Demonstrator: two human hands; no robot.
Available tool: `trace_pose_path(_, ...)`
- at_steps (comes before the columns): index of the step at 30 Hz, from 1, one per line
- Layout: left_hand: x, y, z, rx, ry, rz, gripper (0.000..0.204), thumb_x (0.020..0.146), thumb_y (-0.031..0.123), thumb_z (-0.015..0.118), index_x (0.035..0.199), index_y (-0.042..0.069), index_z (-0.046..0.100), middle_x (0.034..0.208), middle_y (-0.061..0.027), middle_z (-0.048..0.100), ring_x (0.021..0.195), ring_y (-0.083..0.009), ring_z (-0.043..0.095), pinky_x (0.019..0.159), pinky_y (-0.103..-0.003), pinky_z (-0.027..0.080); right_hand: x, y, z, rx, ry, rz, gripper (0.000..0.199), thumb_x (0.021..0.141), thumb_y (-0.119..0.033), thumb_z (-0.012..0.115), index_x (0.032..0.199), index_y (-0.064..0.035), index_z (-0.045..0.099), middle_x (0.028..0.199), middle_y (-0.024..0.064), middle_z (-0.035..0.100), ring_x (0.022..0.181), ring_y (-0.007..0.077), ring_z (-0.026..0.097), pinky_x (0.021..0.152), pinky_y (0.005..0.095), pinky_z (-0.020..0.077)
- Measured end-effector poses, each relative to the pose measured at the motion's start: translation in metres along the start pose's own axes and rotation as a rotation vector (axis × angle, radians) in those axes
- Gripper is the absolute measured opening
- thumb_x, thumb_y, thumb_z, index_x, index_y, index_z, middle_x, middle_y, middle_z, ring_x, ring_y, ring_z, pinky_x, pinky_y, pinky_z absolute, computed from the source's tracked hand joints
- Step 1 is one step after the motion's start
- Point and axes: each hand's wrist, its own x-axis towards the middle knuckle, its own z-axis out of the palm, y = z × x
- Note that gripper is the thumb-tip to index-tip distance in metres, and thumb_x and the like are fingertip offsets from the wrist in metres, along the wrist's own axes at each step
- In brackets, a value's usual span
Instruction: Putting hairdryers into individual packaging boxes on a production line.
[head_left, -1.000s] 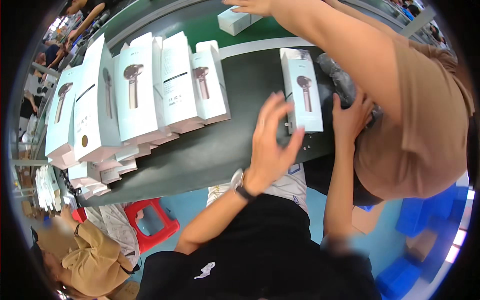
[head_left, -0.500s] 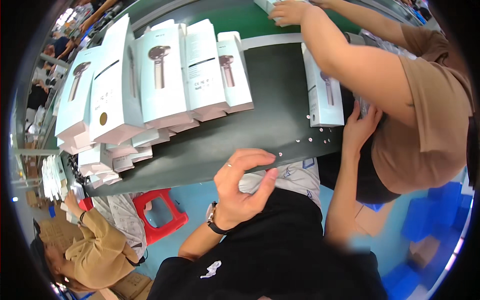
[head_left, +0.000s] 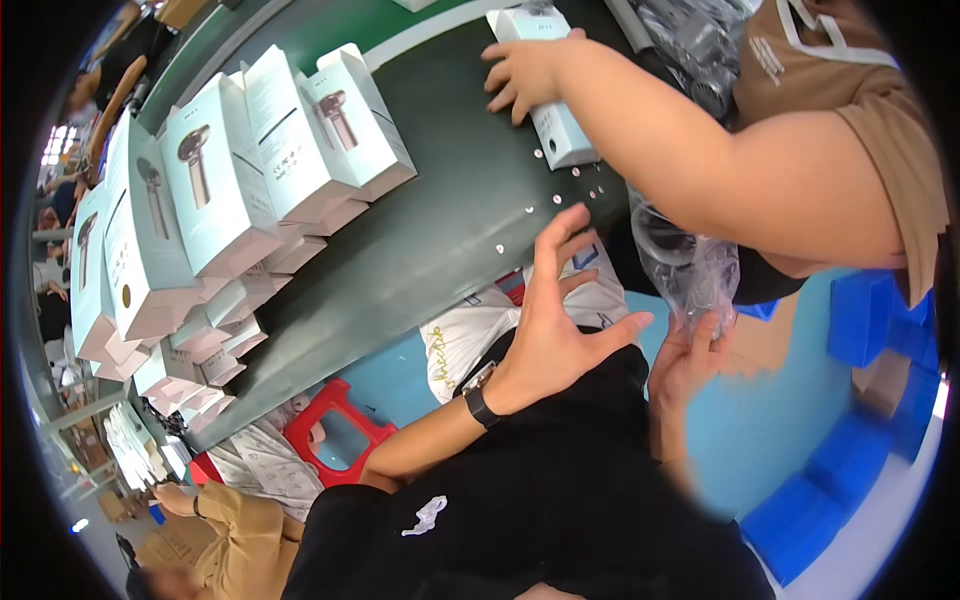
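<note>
My left hand point(head_left: 570, 335), with a watch on the wrist, hovers just off the table edge, open, fingers and thumb spread, nothing in it. At the right, my right hand point(head_left: 690, 355) grips the lower end of a clear plastic bag point(head_left: 690, 265). A rounded greyish shape shows inside the bag, but its kind is hard to make out. Beyond my hands, a co-worker's hand point(head_left: 525, 78) lies on a pale blue and white box point(head_left: 565, 135) on the dark table. The co-worker's forearm passes above the bag.
Stacked pale boxes point(head_left: 225, 185) with hair dryer pictures cover the table's left part. Small white round bits point(head_left: 557, 199) are scattered on the dark tabletop point(head_left: 400, 240). More plastic-wrapped items point(head_left: 690, 50) lie far right. A red stool point(head_left: 340, 425) and blue bins point(head_left: 850, 450) stand below.
My view has swung right. My left hand has opened wider and shifted right. My right hand has come down toward me with the plastic bag. The co-worker's hand now rests on the nearer box.
</note>
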Motion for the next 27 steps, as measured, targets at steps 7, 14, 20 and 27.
trace_pose_path(7, -0.004, 0.007, -0.01, -0.591, 0.029, -0.064, 0.093, 0.071, 0.007, 0.08, 0.142, 0.009, 0.021, 0.131, -0.0149, 0.043, 0.117, -0.0233, 0.05, 0.096, -0.038, 0.045, -0.014, -0.004, 0.003, 0.131, -0.514, 0.331, 0.027, 0.092, -0.021, 0.059, 0.11, -0.0027, 0.048, 0.114, 0.0096, 0.054, 0.105, 0.0177, 0.051, 0.09, 0.0325, 0.0407)
trace_pose_path(14, -0.041, 0.022, -0.055, -0.578, 0.334, 0.086, 0.043, 0.071, 0.008, 0.07, 0.109, 0.004, 0.051, 0.116, -0.0145, 0.053, 0.104, -0.0232, 0.056, 0.089, -0.036, 0.045, -0.03, -0.003, 0.043, -0.147, -1.016, 0.492, 0.025, 0.079, -0.002, 0.063, 0.097, -0.0047, 0.046, 0.094, 0.004, 0.045, 0.089, 0.013, 0.043, 0.083, 0.0252, 0.0341)
trace_pose_path(20, -0.045, 0.017, -0.087, -0.885, 0.248, 0.111, 0.035, 0.07, 0.034, 0.062, 0.095, 0.013, 0.051, 0.109, -0.0174, 0.049, 0.095, -0.035, 0.054, 0.074, -0.049, 0.051, -0.024, -0.002, 0.091, -0.093, -1.023, 0.495, 0.025, 0.079, -0.003, 0.066, 0.096, -0.0038, 0.048, 0.098, 0.0064, 0.05, 0.091, 0.0119, 0.047, 0.082, 0.0242, 0.0385)
trace_pose_path(27, -0.027, 0.027, -0.099, -1.018, 0.291, 0.042, 0.03, 0.072, 0.039, 0.061, 0.09, 0.016, 0.05, 0.099, -0.0105, 0.045, 0.09, -0.0261, 0.045, 0.069, -0.043, 0.045, 0.078, 0.021, 0.129, -0.417, -0.732, -0.083, 0.009, 0.086, -0.003, 0.066, 0.092, -0.0004, 0.06, 0.085, -0.0003, 0.058, 0.077, 0.0059, 0.053, 0.071, 0.0196, 0.0417)
